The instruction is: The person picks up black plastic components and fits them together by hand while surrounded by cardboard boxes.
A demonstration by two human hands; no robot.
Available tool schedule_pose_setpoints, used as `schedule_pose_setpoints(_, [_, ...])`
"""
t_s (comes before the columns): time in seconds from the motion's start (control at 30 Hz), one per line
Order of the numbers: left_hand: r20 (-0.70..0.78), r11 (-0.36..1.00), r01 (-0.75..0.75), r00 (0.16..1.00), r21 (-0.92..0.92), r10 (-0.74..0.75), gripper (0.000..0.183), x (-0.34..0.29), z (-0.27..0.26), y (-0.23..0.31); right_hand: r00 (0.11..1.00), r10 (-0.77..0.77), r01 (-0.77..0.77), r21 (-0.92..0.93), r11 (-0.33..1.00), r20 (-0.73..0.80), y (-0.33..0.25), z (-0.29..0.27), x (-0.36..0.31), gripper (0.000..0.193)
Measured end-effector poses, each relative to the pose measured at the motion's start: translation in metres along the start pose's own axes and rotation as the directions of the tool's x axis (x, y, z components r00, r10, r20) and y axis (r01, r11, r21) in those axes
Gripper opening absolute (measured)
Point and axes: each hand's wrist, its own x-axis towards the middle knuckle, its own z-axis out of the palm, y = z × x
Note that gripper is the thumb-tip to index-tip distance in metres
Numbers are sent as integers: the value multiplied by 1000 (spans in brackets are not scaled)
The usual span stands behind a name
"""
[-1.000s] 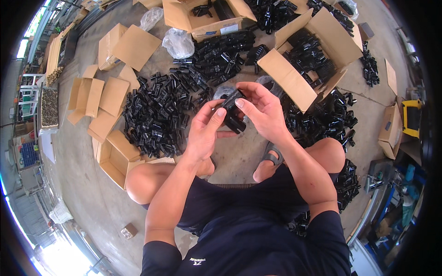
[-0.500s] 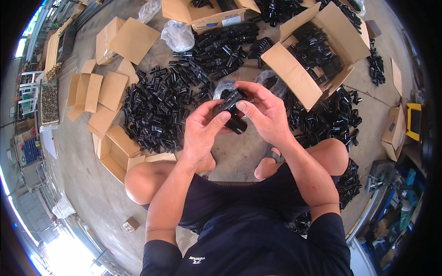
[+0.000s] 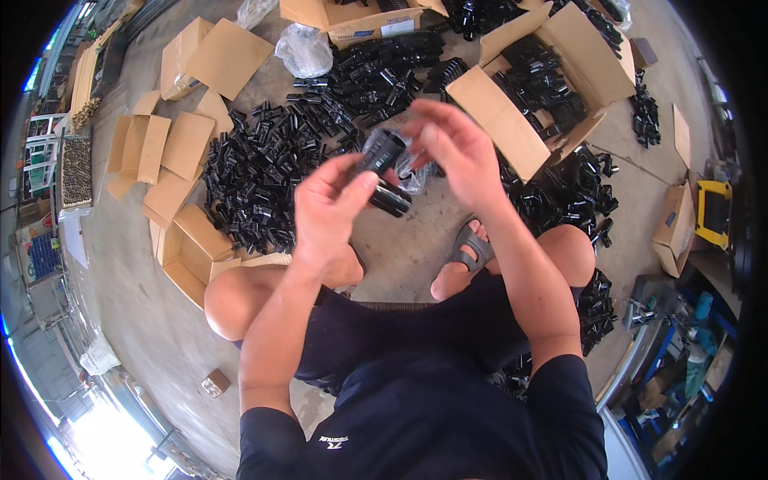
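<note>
My left hand [image 3: 326, 204] is closed around a black tubular fitting [image 3: 382, 154], its thumb pressed across the middle. One tube end points up and away, and a shiny lower tube sticks out toward the right; fingers hide the part between them. Just right of it, my right hand [image 3: 460, 152] is raised off the fitting, its fingers loosely bent and apart, with nothing visible in them. Beyond the left hand lies a big heap of similar black fittings [image 3: 256, 180] on the floor. A clear plastic bag [image 3: 416, 178] lies below and behind the held piece.
An open cardboard box [image 3: 504, 120] full of black parts stands ahead on the right, near another parts pile [image 3: 564, 192]. Cardboard boxes [image 3: 196, 240] lie at the left. A second box [image 3: 374, 28] and crumpled plastic [image 3: 304, 52] are farther ahead. My sandalled foot [image 3: 468, 252] is below.
My right hand has let go of the black fitting and lifted up and away. My left hand still holds it, moved slightly left, with the fitting turned.
</note>
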Motion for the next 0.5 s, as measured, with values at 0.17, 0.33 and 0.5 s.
schedule_pose_setpoints(0.17, [75,972,-194,980,131,185,29,-8,-4,72,960,125,-218,-395,892,-249,41,-59,61,31])
schedule_pose_setpoints(0.33, [76,906,-320,947,277,312,30,4,-13,101,974,105,-212,-968,138,-198,149,-141,66,29])
schedule_pose_setpoints(0.5, [-11,888,-274,954,369,299,31,11,-32,80,954,282,-57,-987,-149,-98,228,-159,41,24])
